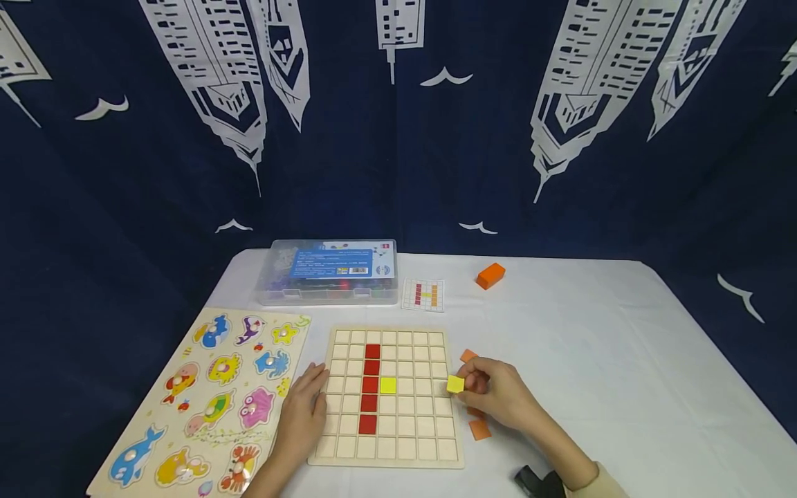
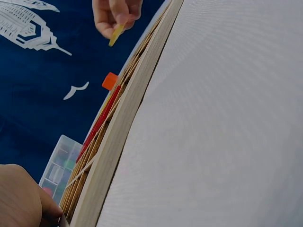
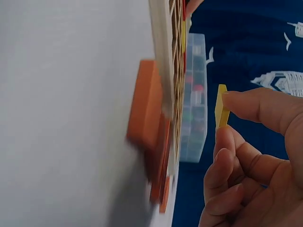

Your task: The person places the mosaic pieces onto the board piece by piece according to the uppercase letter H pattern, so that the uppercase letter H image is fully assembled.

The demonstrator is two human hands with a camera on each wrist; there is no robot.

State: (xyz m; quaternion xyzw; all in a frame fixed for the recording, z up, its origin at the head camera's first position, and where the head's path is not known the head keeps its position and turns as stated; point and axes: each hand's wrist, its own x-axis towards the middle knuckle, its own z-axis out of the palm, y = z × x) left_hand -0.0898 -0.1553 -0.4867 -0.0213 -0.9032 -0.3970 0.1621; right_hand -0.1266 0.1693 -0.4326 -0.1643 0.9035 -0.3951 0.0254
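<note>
1. Leftmost, one flat puzzle board (image 1: pixel 156 408) is carrying rounded animal shapes on the cloth-covered table (image 1: pixel 623 366).
2. The left hand (image 1: pixel 303 408) is touching the grid board's left edge, its fingers loosely extended.
3. The ridged wooden grid board (image 1: pixel 416 408) is holding five square red tiles (image 1: pixel 369 402) and one yellow tile (image 1: pixel 388 385).
4. The right hand's (image 1: pixel 498 391) fingers are pinching another thin yellow square (image 1: pixel 455 384) above the board's right edge; partly hidden orange tiles (image 1: pixel 480 430) are lying beside it.

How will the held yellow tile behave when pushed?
Likely stiff: the yellow tile shows no bend, pinched by the right hand. It's thin, so probably light. Flat and square, it should slide rather than roll, though the ridged grid board may catch it.
</note>
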